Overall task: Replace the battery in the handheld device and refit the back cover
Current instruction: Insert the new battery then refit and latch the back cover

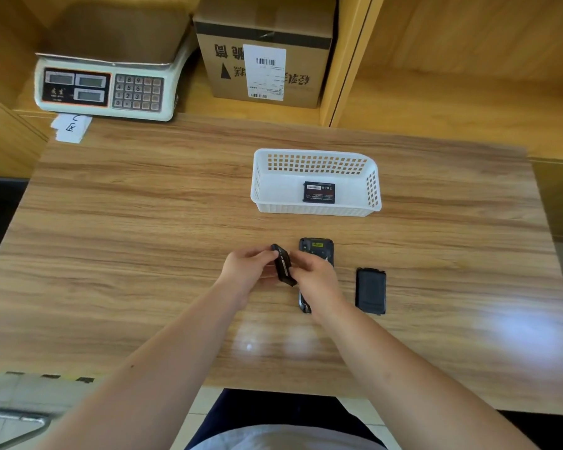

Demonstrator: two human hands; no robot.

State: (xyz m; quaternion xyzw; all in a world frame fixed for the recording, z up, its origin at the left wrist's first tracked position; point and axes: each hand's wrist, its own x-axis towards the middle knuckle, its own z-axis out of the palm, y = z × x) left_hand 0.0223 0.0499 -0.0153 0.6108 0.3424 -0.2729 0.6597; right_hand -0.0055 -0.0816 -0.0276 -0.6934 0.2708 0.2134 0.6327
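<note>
Probably a stockroom packing desk: weighing scale (106,84), labelled shipping carton (264,50), wooden shelving (468,60).

Readable on the scale (106,87), far beyond the left hand (246,271): keypad digits 7 8 9, 4 5 6, 1 2 3, 0. On the cardboard box (264,47) straight ahead of both hands: upside-down printed characters and a white shipping label (264,73) with barcodes, print too small to read. Handwritten mark on paper slips (72,126) below the scale, unclear. Battery (319,192) label in the basket (316,209): illegible.
</note>
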